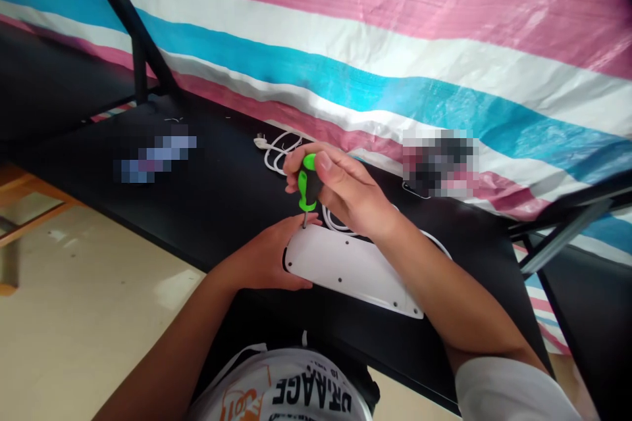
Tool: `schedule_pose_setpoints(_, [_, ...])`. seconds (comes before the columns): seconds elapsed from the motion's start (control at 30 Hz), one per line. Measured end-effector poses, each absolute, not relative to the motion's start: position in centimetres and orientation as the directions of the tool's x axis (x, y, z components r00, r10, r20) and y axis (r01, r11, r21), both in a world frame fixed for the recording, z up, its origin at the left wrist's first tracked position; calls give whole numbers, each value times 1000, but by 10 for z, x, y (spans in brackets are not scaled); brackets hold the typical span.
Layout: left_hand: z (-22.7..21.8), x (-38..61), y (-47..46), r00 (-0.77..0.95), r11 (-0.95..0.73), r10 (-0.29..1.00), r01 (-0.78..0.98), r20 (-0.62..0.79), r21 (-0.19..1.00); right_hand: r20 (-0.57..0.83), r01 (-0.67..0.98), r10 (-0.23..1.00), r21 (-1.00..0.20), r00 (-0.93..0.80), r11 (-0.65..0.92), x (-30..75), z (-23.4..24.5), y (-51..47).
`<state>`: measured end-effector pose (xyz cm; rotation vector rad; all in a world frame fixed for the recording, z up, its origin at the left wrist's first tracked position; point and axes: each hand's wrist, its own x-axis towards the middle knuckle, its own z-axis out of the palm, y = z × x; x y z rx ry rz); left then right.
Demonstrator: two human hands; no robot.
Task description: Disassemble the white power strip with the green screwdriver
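A long white power strip lies with its screw-holed underside facing up, close to the table's front edge. My left hand is closed round its left end, thumb on the near side and fingers on the far side. In my right hand is a short green and black screwdriver, held upright. Its tip meets the strip's far left corner, at a screw hole whose inside I cannot see. My right forearm covers part of the strip's right end.
A white cable with a plug lies coiled behind my hands on the black table. Blurred-out items sit at the left and back right. A striped plastic sheet hangs behind, with dark metal bars at the sides.
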<state>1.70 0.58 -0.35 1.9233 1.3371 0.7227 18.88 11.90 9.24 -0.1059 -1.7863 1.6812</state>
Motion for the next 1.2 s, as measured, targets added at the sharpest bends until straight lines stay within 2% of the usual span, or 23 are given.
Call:
schedule_pose_setpoints(0.07, [-3, 17, 6, 313, -242, 948, 585, 60, 774, 455, -315, 501, -885, -736, 342, 192, 99, 116])
schedule_pose_setpoints(0.13, [-2, 17, 6, 305, -226, 951, 592, 45, 773, 524, -247, 470, -811, -710, 531, 195, 105, 112])
schedule_pose_setpoints(0.27, [1, 19, 5, 306, -225, 951, 577, 48, 785, 690, -176, 339, -561, -639, 809, 200, 111, 105])
schedule_pose_setpoints(0.37, [1, 19, 5, 307, -229, 950, 580, 50, 782, 769, -84, 277, -392, -576, 916, 200, 111, 102])
schedule_pose_setpoints(0.5, [-1, 18, 6, 315, -231, 948, 598, 40, 767, 810, -62, 192, -270, -554, 961, 199, 107, 104])
schedule_pose_setpoints(0.7, [-1, 16, 5, 291, -227, 955, 587, 59, 777, 851, -60, 233, -295, -470, 954, 198, 103, 106])
schedule_pose_setpoints(0.9, [3, 23, 11, 147, -249, 968, 577, 202, 778, 813, -71, 313, -395, -492, 916, 195, 101, 105])
schedule_pose_setpoints(1.0, [1, 26, 14, 93, -287, 953, 586, 289, 758, 800, -35, 324, -394, -504, 918, 196, 103, 103])
schedule_pose_setpoints(1.1, [0, 28, 14, 84, -313, 940, 592, 330, 742, 836, 20, 357, -384, -417, 923, 201, 111, 97])
schedule_pose_setpoints(1.2, [1, 29, 14, 97, -310, 943, 594, 317, 742, 842, 19, 471, -484, -265, 875, 207, 123, 89])
